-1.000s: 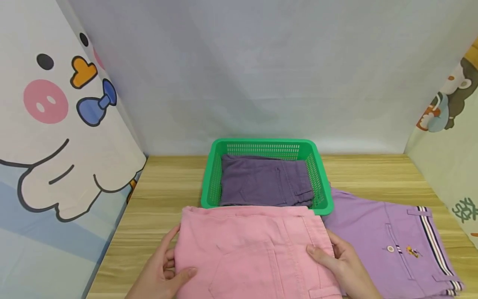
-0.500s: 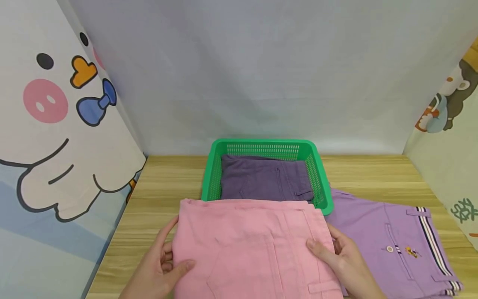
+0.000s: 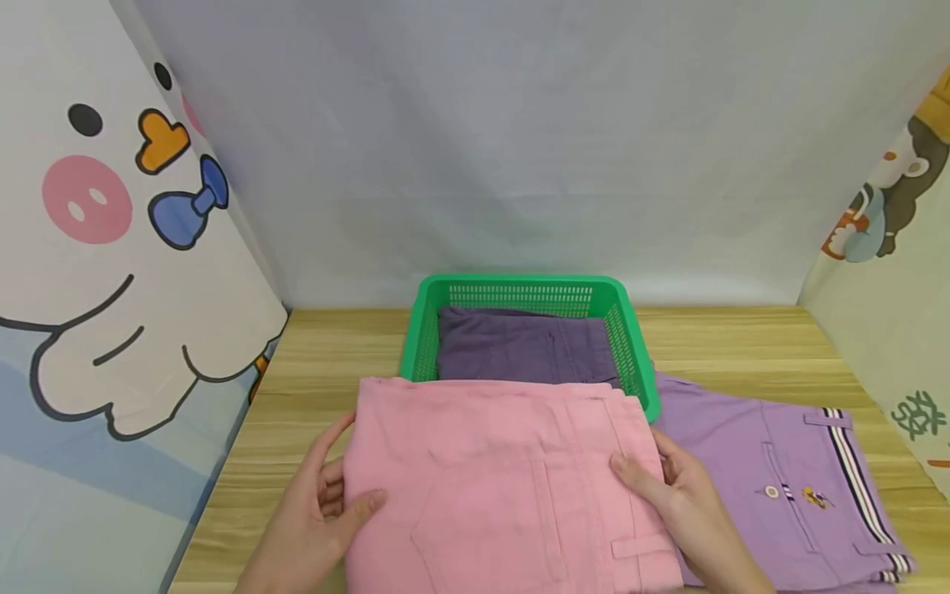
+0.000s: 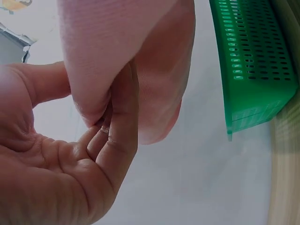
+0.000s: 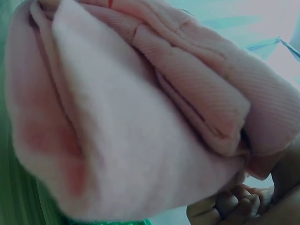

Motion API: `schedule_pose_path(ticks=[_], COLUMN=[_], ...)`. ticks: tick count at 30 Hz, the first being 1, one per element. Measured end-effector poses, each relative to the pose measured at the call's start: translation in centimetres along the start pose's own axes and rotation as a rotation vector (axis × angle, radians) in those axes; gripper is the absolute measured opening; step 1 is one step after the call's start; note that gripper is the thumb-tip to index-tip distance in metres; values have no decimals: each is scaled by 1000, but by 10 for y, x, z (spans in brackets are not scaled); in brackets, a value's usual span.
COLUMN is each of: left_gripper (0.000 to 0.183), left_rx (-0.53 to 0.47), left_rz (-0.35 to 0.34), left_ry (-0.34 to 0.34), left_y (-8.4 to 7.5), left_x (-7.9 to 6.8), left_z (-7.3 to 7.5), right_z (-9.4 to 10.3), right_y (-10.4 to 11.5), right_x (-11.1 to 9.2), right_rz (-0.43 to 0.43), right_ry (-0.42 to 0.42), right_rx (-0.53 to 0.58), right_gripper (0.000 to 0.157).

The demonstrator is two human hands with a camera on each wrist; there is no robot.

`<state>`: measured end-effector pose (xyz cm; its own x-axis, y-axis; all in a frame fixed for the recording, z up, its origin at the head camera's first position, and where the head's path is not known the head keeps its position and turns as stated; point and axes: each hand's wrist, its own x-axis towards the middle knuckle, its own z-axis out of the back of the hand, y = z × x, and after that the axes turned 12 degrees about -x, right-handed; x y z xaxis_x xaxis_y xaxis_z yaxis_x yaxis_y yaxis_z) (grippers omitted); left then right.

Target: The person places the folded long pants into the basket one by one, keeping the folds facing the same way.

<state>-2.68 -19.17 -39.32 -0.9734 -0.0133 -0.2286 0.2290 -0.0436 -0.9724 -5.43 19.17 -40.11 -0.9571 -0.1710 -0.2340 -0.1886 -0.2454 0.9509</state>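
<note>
Folded pink pants (image 3: 490, 487) are held up between my two hands, in front of the green basket in the head view. My left hand (image 3: 312, 503) grips their left edge, thumb on top and fingers underneath; the left wrist view shows the fingers curled under the pink cloth (image 4: 98, 51). On the opposite edge, near the waistband, my right hand (image 3: 686, 503) pinches the fabric with the thumb on top. Folded layers of the pants (image 5: 140, 126) fill the right wrist view. Dark purple folded pants (image 3: 519, 346) lie in the green basket (image 3: 631, 338), their front part hidden by the pink pair.
Light purple pants (image 3: 750, 470) with a striped waistband lie on the wooden table (image 3: 341, 338), right of the basket. A white curtain (image 3: 519, 148) stands behind the table. Cartoon-printed sheets (image 3: 89, 330) border it on both sides.
Both hands have carried the pink pants a little forward and up toward the basket, so they now overlap more of its front and of the dark purple pants. The grips look the same.
</note>
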Motion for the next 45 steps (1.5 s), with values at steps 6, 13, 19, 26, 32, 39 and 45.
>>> schedule_pose_path(ticks=[6,13,19,26,32,39,45], left_gripper=[88,80,75,66,63,63,61], left_rx=[0,23,37,28,26,11,-40], left_rz=[-64,-154,-169,-271,-327,-336,-286], left_ry=[-17,-16,-22,7,28,14,2], left_y=[-2,-5,-7,-6,-4,-5,-10], left_x=[5,17,29,45,57,67,77], left_z=[-1,-5,-6,-8,-14,-18,-22], right_z=[2,3,5,12,23,29,33], right_y=[4,7,12,18,22,24,25], right_x=[6,14,21,34,43,52,61], right_rz=[8,19,12,29,44,17,-3], right_ry=[2,-43,-63,-60,-37,-22,-39], right_rx=[1,-23,-30,-27,-2,-14,-46], right_gripper=[54,58,59,63,65,71,71])
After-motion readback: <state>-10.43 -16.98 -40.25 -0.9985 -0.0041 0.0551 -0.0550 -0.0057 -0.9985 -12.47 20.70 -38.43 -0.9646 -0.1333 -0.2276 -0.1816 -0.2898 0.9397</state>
